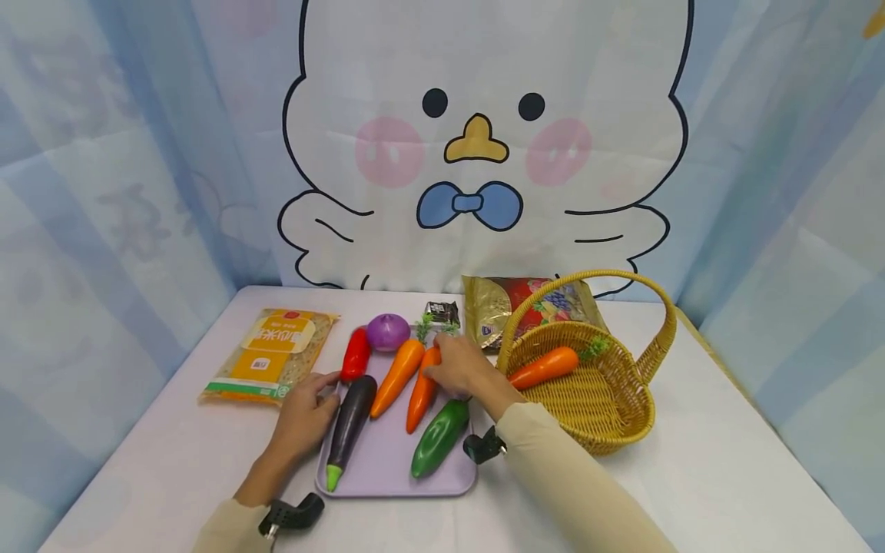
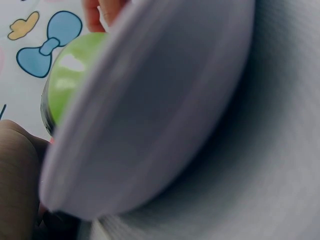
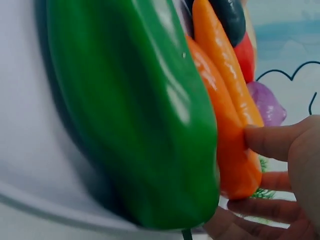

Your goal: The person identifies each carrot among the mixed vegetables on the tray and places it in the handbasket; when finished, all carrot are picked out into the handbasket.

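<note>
My right hand [image 1: 459, 365] pinches the upper end of an orange carrot [image 1: 422, 395] on a lilac tray [image 1: 394, 476]; in the right wrist view its thumb presses the carrot's side. A second carrot [image 1: 397, 376] lies left of it, a green pepper [image 1: 440, 438] to its lower right. My left hand [image 1: 307, 411] rests at the tray's left edge, holding nothing, fingertips close to a red pepper [image 1: 356, 355] and a dark eggplant [image 1: 351, 422]. A purple onion [image 1: 389, 332] sits at the tray's far end. The tray's rim [image 2: 85, 145] hides most of the left wrist view.
A yellow wicker basket [image 1: 622, 442] with a tall handle stands right of the tray, a carrot [image 1: 546, 367] inside. Behind are a gold-and-red bag [image 1: 508, 307] and a small black packet [image 1: 442, 312]. A bag of grain [image 1: 273, 353] lies at left.
</note>
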Tool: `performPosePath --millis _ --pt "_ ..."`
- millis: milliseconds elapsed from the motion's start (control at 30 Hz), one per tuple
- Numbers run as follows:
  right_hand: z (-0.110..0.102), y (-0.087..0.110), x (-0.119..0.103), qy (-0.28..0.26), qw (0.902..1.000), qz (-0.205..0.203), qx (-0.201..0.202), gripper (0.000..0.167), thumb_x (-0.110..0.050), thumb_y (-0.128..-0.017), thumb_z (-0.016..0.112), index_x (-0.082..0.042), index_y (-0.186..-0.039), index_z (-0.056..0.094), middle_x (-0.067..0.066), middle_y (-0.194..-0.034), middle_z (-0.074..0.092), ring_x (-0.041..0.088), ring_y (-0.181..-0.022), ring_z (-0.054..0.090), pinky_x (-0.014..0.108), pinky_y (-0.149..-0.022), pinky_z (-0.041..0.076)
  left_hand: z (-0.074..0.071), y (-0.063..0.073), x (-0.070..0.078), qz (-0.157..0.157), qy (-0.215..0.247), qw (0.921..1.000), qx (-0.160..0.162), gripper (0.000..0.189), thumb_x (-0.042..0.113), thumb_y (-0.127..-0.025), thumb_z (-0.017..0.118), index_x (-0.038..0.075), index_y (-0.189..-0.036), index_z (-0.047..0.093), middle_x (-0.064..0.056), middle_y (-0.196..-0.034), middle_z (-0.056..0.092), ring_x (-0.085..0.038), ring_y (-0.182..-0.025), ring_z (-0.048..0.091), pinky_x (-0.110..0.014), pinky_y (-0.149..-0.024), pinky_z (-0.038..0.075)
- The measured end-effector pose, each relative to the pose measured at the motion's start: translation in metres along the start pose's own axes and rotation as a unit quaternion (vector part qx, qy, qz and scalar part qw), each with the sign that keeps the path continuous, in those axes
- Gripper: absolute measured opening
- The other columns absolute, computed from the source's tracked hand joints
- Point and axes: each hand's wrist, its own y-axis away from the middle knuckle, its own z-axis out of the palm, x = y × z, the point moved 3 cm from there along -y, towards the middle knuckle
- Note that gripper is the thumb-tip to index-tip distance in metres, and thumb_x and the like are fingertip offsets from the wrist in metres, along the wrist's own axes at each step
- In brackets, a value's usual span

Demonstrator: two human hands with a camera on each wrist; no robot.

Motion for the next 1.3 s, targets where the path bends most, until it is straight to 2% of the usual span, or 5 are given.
performPosePath --millis 333,567,833,1067,1300 --pt "0.0003 -0.0049 0.0011 0.056 0.9937 -0.096 -0.011 0.045 -0.029 -0.100 0.063 -0.011 -0.141 0.058 0.014 -0.130 0.064 0.031 -0.119 0.058 0.045 -0.103 0.045 0.0003 -0.0007 0.0006 -0.005 0.001 1.0000 -0.002 0.042 0.006 -0.094 0.059 0.001 -0.136 0.063 -0.012 -0.112 0.065 -0.022 -0.082 0.050 -0.032 -0.071 0.042" --pt "-0.0019 -0.0090 0.0043 0.081 0.9906 -0.101 -0.043 0.053 -0.002 -0.094 0.060 -0.013 -0.145 0.055 0.015 -0.137 0.061 0.030 -0.125 0.057 0.045 -0.109 0.042 0.0002 -0.0018 0.0014 -0.006 0.003 1.0000 -0.001 0.042 0.007 -0.094 0.059 0.001 -0.136 0.063 -0.012 -0.112 0.065 -0.022 -0.082 0.050 -0.032 -0.071 0.042" --pt "-0.0012 -0.0093 0.0048 0.122 0.9846 -0.102 -0.072 0.063 0.004 -0.087 0.065 -0.018 -0.145 0.056 0.013 -0.138 0.060 0.030 -0.128 0.054 0.046 -0.108 0.043 0.0002 -0.0005 0.0010 -0.009 0.002 1.0000 0.000 0.042 0.006 -0.094 0.060 0.002 -0.136 0.063 -0.012 -0.112 0.065 -0.023 -0.083 0.050 -0.032 -0.072 0.043" --pt "-0.0012 -0.0102 0.0059 0.181 0.9757 -0.113 -0.052 0.052 -0.012 -0.086 0.078 -0.022 -0.135 0.065 0.007 -0.120 0.063 0.024 -0.101 0.058 0.042 -0.092 0.051 0.0000 -0.0008 0.0006 -0.007 0.000 1.0000 -0.002 0.042 0.006 -0.094 0.059 0.002 -0.136 0.063 -0.014 -0.116 0.066 -0.025 -0.088 0.052 -0.036 -0.076 0.044" --pt "-0.0050 -0.0076 0.0055 0.187 0.9744 -0.120 -0.036 0.050 -0.014 -0.086 0.078 -0.023 -0.134 0.066 0.006 -0.117 0.058 0.024 -0.099 0.054 0.041 -0.086 0.051 0.0007 -0.0012 0.0009 -0.007 0.002 1.0000 -0.001 0.042 0.006 -0.094 0.059 0.003 -0.136 0.063 -0.012 -0.112 0.066 -0.023 -0.084 0.050 -0.034 -0.072 0.043"
